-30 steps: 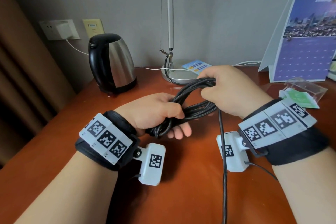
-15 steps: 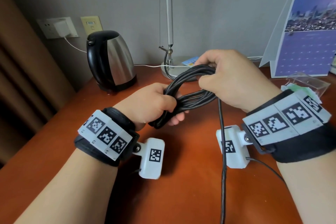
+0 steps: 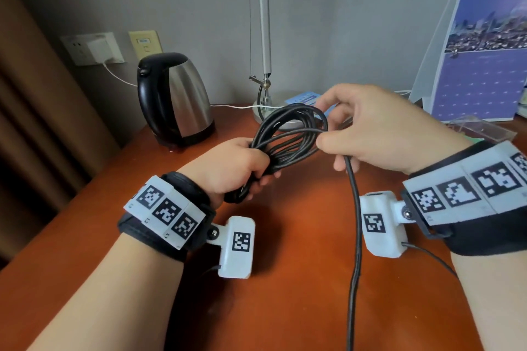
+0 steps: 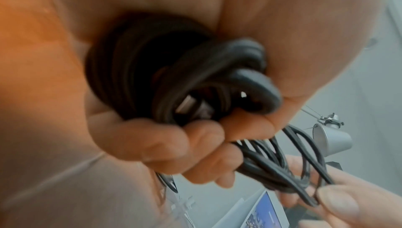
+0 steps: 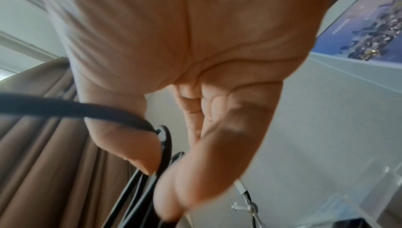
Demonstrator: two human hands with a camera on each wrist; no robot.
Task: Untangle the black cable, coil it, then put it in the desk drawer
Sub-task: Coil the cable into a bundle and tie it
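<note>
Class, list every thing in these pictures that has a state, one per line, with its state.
black cable: partly coiled, free end hanging off the bundle
left hand: grips the coiled bundle
right hand: pinches a strand at the loops' far end
kettle: lid down, upright on the desk
charger: plugged into the wall socket

Open wood on the desk (image 3: 299, 279) lies below and in front of both hands, crossed only by a hanging strand of black cable (image 3: 355, 225). Along the back wall, a kettle (image 3: 176, 100), a lamp base (image 3: 266, 114), a standing calendar (image 3: 482, 60) and a clear plastic box (image 3: 482, 129) block the far edge.
</note>
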